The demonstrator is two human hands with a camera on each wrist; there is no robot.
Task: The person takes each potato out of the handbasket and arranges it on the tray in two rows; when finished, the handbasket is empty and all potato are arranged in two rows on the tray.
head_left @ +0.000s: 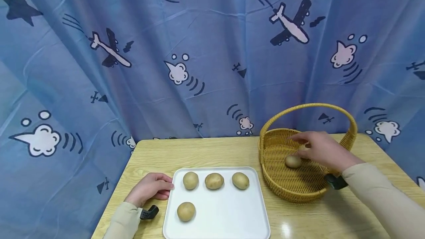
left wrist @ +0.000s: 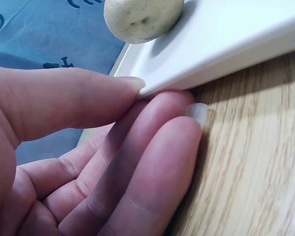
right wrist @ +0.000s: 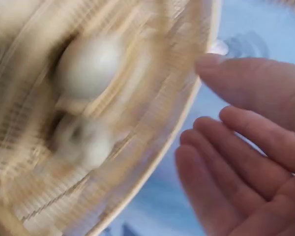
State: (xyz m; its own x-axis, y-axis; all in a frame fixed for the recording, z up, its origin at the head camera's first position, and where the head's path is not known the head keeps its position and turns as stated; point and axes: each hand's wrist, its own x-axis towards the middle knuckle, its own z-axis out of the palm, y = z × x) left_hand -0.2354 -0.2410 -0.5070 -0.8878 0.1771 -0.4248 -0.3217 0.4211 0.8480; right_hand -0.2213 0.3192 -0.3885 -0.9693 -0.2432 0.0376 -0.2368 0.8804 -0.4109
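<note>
A curtained spot, homely in its things, though whether a real home or a set-up corner cannot be told. A blue curtain (head_left: 212, 95) (printed with planes and stars) hangs behind a wood-grain table (head_left: 206, 152); the potatoes (head_left: 214, 181), tray (head_left: 229, 213) and basket (head_left: 295, 197) are household goods.

Far side, facing you: one blue curtain (head_left: 212, 95), creased, hung in folds. Printed on it: one large dark star (head_left: 21, 6) at your left; one airplane (head_left: 111, 50) left, a second airplane (head_left: 292, 28) right; several white clouds (head_left: 44, 140). Nearer you: one table (head_left: 206, 154), pale wood grain, glossy, bright glint (head_left: 285, 229) at near right.
</note>
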